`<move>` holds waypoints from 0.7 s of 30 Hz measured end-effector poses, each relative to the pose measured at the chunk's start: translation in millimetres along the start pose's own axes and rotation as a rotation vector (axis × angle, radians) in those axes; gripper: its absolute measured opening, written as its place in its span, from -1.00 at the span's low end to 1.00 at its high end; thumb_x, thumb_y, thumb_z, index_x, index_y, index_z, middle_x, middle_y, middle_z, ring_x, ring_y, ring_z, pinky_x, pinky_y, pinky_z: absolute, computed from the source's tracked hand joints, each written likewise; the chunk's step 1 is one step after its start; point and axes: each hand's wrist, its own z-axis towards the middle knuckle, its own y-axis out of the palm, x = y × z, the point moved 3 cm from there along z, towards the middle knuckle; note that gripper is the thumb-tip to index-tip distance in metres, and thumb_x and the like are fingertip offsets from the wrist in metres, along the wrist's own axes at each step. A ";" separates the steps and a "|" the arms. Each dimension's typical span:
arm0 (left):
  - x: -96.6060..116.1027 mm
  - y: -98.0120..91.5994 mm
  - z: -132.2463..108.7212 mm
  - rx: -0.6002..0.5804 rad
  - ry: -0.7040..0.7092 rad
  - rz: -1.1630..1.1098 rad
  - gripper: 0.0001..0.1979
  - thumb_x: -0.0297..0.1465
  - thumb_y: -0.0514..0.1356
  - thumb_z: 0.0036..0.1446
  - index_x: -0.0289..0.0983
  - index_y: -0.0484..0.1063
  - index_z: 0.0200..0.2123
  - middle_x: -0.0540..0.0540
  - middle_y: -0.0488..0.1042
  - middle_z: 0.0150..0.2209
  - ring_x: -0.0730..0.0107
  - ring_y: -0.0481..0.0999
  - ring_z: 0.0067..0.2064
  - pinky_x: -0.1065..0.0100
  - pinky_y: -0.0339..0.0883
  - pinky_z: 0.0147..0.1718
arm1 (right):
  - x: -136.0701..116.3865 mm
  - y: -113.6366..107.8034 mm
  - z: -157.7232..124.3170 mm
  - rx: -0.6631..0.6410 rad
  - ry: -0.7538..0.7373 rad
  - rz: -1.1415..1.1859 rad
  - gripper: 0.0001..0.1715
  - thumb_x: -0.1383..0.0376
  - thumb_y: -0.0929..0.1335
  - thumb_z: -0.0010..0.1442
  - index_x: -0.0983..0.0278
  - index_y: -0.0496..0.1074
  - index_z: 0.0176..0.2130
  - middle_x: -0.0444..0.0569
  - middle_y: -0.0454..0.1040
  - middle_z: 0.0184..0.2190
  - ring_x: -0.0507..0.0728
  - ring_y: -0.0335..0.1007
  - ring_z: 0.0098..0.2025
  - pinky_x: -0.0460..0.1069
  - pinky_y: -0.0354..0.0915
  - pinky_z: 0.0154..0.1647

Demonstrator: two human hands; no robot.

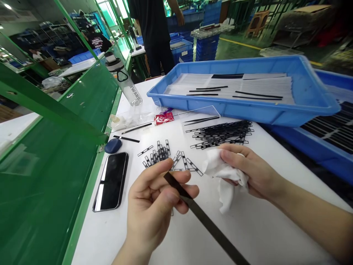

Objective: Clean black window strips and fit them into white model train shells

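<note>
My left hand (pixel 156 206) pinches a long, thin black strip (pixel 205 217) between thumb and fingers, and the strip runs down to the lower right. My right hand (pixel 248 171) grips a crumpled white cloth (pixel 227 180). Just beyond my hands lies a small pile of black-framed rectangular pieces (pixel 160 156). A larger heap of long black frames (pixel 220 134) sits beyond my right hand. Neither hand touches either pile. Part of the white table surface (pixel 248 217) shows beneath my hands.
A blue tray (pixel 228 114) holds stacked strips. A smartphone (pixel 110 181), tweezers (pixel 201 120), and a clear bottle (pixel 124 79) stand nearby. A green panel (pixel 55 154) runs along the left table edge. A person (pixel 156 29) stands in the background.
</note>
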 end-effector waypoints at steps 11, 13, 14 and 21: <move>-2.4 -18.3 12.0 -0.051 -0.048 -0.105 -0.68 -0.33 0.55 0.00 -0.05 0.69 -0.13 0.00 0.70 -0.32 0.40 0.74 -0.36 0.76 0.41 -0.58 | 1.8 -3.9 0.3 -0.011 0.013 -0.091 -0.61 -0.03 0.47 0.28 0.22 0.57 -0.37 -0.21 0.26 -0.65 -0.06 0.05 -0.63 -0.14 0.00 -0.65; -2.2 -18.8 11.1 -0.042 -0.046 -0.105 -0.68 -0.32 0.54 0.02 -0.04 0.69 -0.12 0.01 0.70 -0.32 0.41 0.74 -0.35 0.74 0.43 -0.56 | 2.1 -4.0 0.3 -0.007 0.021 -0.096 -0.61 -0.02 0.47 0.28 0.22 0.57 -0.37 -0.20 0.26 -0.65 -0.06 0.06 -0.63 -0.13 0.01 -0.65; -1.9 -18.2 10.5 -0.044 -0.045 -0.103 -0.69 -0.32 0.54 0.02 -0.04 0.69 -0.12 0.01 0.71 -0.31 0.41 0.74 -0.35 0.74 0.44 -0.55 | 2.0 -3.9 0.3 -0.008 0.023 -0.099 -0.62 -0.02 0.47 0.28 0.21 0.57 -0.37 -0.20 0.27 -0.64 -0.05 0.07 -0.62 -0.13 0.02 -0.64; -0.3 -13.7 10.8 -0.051 -0.051 -0.097 -0.66 -0.27 0.53 0.05 -0.13 0.68 -0.08 0.02 0.73 -0.29 0.47 0.73 -0.36 0.75 0.44 -0.55 | 1.7 -3.4 -0.4 -0.002 0.032 -0.092 -0.65 -0.01 0.49 0.25 0.19 0.59 -0.37 -0.17 0.29 -0.62 -0.04 0.09 -0.60 -0.12 0.06 -0.62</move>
